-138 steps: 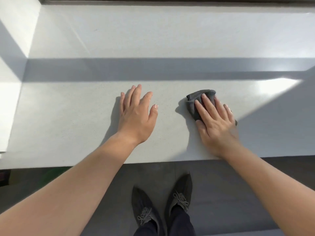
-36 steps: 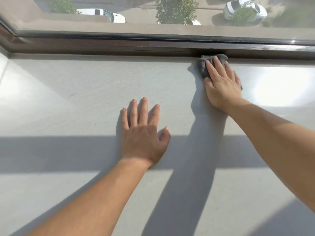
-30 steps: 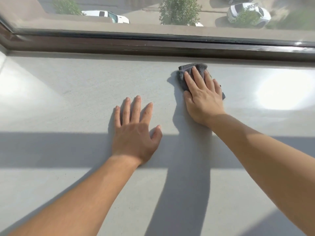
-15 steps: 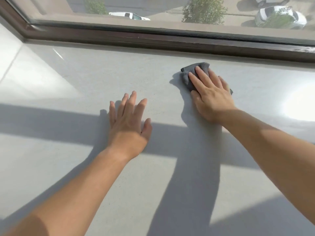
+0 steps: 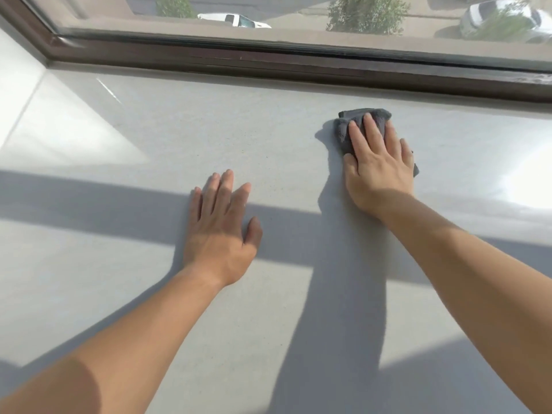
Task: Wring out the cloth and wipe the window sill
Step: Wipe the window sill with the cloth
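Note:
A small dark grey cloth [image 5: 343, 131] lies folded on the wide pale grey window sill [image 5: 209, 130], a short way in front of the window frame. My right hand [image 5: 378, 165] presses flat on top of it, fingers together and pointing toward the glass; most of the cloth is hidden under the palm. My left hand [image 5: 222, 228] rests flat on the bare sill to the left and nearer me, fingers spread, holding nothing.
A dark brown window frame [image 5: 268, 65] runs along the far edge of the sill and turns at the left corner. A white side wall [image 5: 18, 85] bounds the sill at the left. Sunlight and shadow bands cross the surface.
My right hand slid the cloth back from the window frame toward me and a little sideways. The view swung left. My left hand stayed flat on the sill.

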A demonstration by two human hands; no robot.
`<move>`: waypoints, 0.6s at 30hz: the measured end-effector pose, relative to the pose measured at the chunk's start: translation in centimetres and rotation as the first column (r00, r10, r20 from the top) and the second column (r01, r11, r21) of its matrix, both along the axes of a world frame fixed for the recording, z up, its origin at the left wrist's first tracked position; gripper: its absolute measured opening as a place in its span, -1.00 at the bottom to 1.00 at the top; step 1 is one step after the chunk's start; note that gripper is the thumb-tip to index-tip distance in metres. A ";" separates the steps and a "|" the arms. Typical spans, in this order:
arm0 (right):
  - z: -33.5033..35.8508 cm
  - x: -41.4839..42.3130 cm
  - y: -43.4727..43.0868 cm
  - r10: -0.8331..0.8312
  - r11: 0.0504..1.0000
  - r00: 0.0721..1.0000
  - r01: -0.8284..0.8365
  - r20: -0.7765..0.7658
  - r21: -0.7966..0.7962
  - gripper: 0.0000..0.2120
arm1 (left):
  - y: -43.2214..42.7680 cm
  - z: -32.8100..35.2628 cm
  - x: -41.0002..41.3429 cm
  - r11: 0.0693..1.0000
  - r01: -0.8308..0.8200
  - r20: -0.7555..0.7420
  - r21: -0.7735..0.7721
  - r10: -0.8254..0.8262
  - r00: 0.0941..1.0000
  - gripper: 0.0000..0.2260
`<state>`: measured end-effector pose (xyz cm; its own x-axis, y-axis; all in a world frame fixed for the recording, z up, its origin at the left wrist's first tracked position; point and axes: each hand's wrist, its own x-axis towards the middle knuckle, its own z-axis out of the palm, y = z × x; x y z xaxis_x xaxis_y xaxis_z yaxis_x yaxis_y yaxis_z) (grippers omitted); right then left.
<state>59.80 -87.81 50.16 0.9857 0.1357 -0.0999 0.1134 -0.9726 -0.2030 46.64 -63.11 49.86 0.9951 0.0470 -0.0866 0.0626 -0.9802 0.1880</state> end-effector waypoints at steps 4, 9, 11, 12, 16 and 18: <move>0.0 -1.1 2.8 -0.078 0.996 0.997 0.078 0.005 0.032 -0.42 | 0.3 0.1 0.6 1.000 -0.002 -0.007 0.019 0.002 1.000 -0.39; 0.3 -10.7 3.7 0.366 0.931 0.930 -0.365 0.036 -0.009 -0.45 | 0.6 0.2 1.2 0.999 0.004 -0.014 0.043 -0.003 1.000 -0.40; 0.0 -8.7 2.4 0.333 0.943 0.943 -0.333 0.013 -0.020 -0.45 | 0.7 0.2 1.6 0.998 0.007 -0.028 0.058 -0.005 1.000 -0.39; -0.2 -7.0 1.9 0.247 0.969 0.969 -0.246 0.021 -0.031 -0.45 | 0.8 0.2 1.6 0.998 0.010 -0.036 0.066 -0.007 0.999 -0.39; -0.6 -3.6 2.2 -0.094 0.996 0.995 0.094 0.037 0.007 -0.43 | 0.9 0.2 2.0 0.997 0.017 -0.090 0.080 -0.010 0.996 -0.44; -0.8 -6.5 4.2 -0.021 1.000 0.999 0.022 0.034 -0.014 -0.42 | 1.1 0.2 2.4 0.996 0.041 -0.137 0.085 -0.029 0.990 -0.45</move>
<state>53.28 -83.63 49.37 0.9912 0.1132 -0.0686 0.0988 -0.9776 -0.1857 49.00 -62.05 50.10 0.9757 0.0255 -0.2178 0.0469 -0.9945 0.0939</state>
